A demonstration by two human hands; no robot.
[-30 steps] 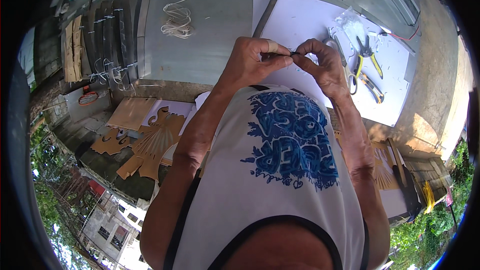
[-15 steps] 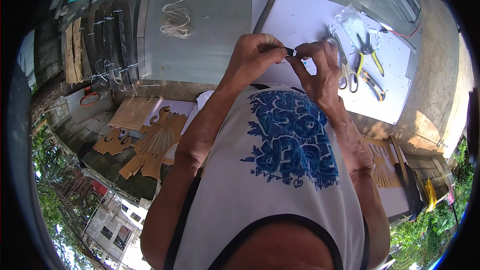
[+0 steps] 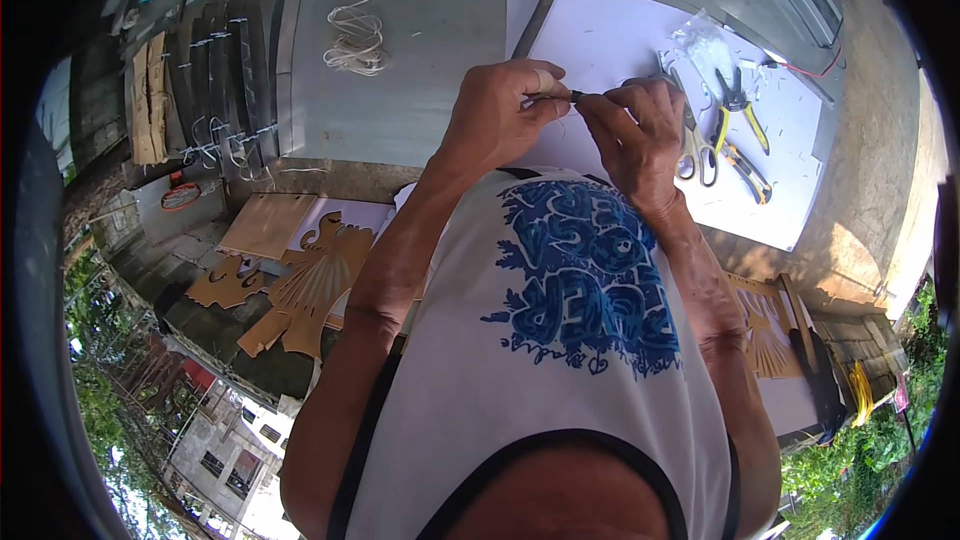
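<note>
My left hand (image 3: pixel 500 112) is closed in a pinch, with a pale wrap around one finger. Close beside it, my right hand (image 3: pixel 635 135) pinches too, its fingertips nearly meeting the left ones. A small dark piece (image 3: pixel 575 96) shows between the two sets of fingertips; most of it is covered by the fingers. A long dark strip (image 3: pixel 548 5) runs from the far edge down behind my left hand, and whether it joins the small piece cannot be seen. Scissors (image 3: pixel 692 145) with pale handles lie on a white sheet (image 3: pixel 790 210) just right of my right hand.
Yellow-and-black pliers (image 3: pixel 738 112), a utility knife (image 3: pixel 747 174) and a clear plastic bag (image 3: pixel 706 44) lie on the sheet. White cord (image 3: pixel 357 45) is coiled on the grey table (image 3: pixel 430 30). Dark strips with white ties (image 3: pixel 225 80) stand at left; brown cutouts (image 3: pixel 315 285) lie below.
My right hand has turned and its fingers have closed in over the dark piece, so less of it shows. My left hand has shifted slightly up and left.
</note>
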